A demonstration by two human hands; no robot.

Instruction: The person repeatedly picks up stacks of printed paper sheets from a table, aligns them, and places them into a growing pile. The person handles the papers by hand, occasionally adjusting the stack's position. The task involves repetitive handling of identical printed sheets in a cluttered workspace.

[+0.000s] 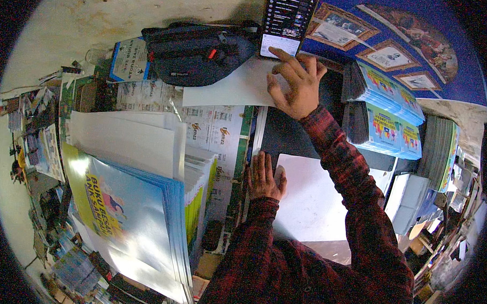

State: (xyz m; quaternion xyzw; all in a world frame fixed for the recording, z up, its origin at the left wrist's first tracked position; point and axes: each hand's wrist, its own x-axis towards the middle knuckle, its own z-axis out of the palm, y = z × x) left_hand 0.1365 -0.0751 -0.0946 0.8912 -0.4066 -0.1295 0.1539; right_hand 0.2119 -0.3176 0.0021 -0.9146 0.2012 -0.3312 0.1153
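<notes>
A black smartphone (pixel 287 19) with a lit screen and an on-screen keyboard stands propped up at the far side of the table. My right hand (pixel 299 87) reaches up to it, index finger on or just over the keyboard, the other fingers loosely bent and holding nothing. My left hand (pixel 265 177) lies flat on the dark table edge, fingers stretched out. Just right of it is a large white sheet or board (pixel 317 200), partly covered by my right sleeve. Below the phone lies another white sheet (pixel 224 87).
A dark backpack (pixel 198 56) sits at the back left beside a blue-and-white box (pixel 130 59). Glossy printed covers (pixel 139 207) and white sheets (pixel 126 142) are piled at left. Stacked colourful booklets (pixel 389 130) stand at right, near a pale box (pixel 407 203).
</notes>
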